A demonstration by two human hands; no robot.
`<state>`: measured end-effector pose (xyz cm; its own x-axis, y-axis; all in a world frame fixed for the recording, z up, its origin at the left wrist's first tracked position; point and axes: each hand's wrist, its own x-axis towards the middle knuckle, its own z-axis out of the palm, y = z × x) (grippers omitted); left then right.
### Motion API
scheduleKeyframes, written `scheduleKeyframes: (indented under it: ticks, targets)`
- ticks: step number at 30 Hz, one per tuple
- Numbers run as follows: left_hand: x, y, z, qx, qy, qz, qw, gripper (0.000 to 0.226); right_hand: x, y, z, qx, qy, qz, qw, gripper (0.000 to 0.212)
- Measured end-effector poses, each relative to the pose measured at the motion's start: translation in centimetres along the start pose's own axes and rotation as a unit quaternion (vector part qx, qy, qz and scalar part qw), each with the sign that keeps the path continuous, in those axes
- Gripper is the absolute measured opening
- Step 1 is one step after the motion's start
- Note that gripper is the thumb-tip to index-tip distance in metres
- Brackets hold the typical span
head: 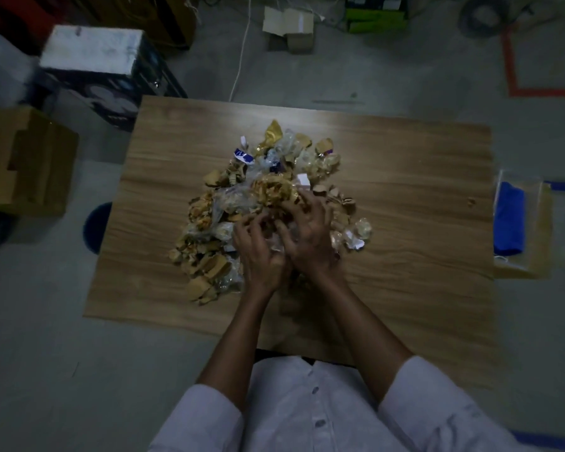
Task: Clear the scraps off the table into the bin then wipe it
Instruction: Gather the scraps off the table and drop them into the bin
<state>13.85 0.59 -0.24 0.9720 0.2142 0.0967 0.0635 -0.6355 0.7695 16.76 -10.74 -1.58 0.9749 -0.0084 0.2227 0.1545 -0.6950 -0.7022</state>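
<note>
A heap of scraps (242,203), made up of torn cardboard bits, clear plastic and gold and blue wrappers, lies in the middle of the table (405,177) and spreads from its far centre toward the near left. Both hands are sunk into the near side of the heap, touching each other. The left hand (258,246) has its fingers curled down and clamped on scraps. The right hand (309,233), just beside it, has its fingers spread apart and hooked into the pile, gripping crumpled plastic. The frame is dim and a little blurred, so I cannot tell which pieces each finger holds.

A folded blue cloth (508,220) lies off the right edge of the table on a flat sheet. A round blue thing (95,228) shows at the left edge, partly hidden under the tabletop. A cardboard box (23,161) stands further left on the floor.
</note>
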Motion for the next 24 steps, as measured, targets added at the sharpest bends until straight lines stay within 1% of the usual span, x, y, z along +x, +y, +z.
scheduleKeyframes:
  ticks: [3, 5, 7, 9, 12, 14, 16, 19, 21, 24]
  targets:
    - [-0.2, -2.0, -1.3, -0.005, 0.05, -0.052, 0.997, 0.051, -1.6, 0.6, 2.1, -0.035, -0.111, -0.02, 0.993, 0.047]
    - [-0.8, -3.4, -2.3, -0.02, 0.089, -0.089, 0.992, 0.047, -2.0, 1.0, 2.4, -0.06, -0.156, -0.03, 0.985, 0.049]
    - [-1.9, -4.5, -3.0, -0.01, 0.121, -0.117, 0.986, 0.045, -1.9, 0.7, 2.1, -0.072, -0.161, -0.043, 0.983, 0.048]
    - [-3.5, -5.5, -3.2, 0.012, 0.143, -0.155, 0.977, 0.049, -1.9, 0.0, 1.4, -0.06, -0.15, -0.051, 0.986, 0.044]
    - [-6.1, -6.7, -3.1, 0.007, 0.161, -0.238, 0.958, 0.066, -2.8, -0.7, 0.5, -0.036, -0.112, -0.09, 0.989, 0.041]
    - [-7.6, -7.9, -2.9, -0.032, 0.161, -0.273, 0.948, 0.076, -4.0, -0.5, -0.3, -0.036, -0.092, -0.102, 0.99, 0.048]
    - [-9.0, -9.1, -2.5, -0.063, 0.147, -0.276, 0.948, 0.081, -5.7, 0.6, -1.3, -0.041, -0.064, -0.066, 0.995, 0.055]
    - [-10.3, -9.9, -1.8, -0.067, 0.114, -0.257, 0.957, 0.085, -8.9, 3.2, -2.8, -0.019, -0.025, 0.042, 0.999, 0.067]
    - [-10.6, -9.7, -1.5, -0.079, 0.105, -0.239, 0.962, 0.088, -11.0, 4.5, -3.1, 0.003, -0.013, 0.123, 0.992, 0.076]
    - [-11.1, -9.1, -0.9, -0.098, 0.095, -0.201, 0.97, 0.101, -13.3, 4.6, -2.7, 0.072, 0.001, 0.216, 0.974, 0.08]
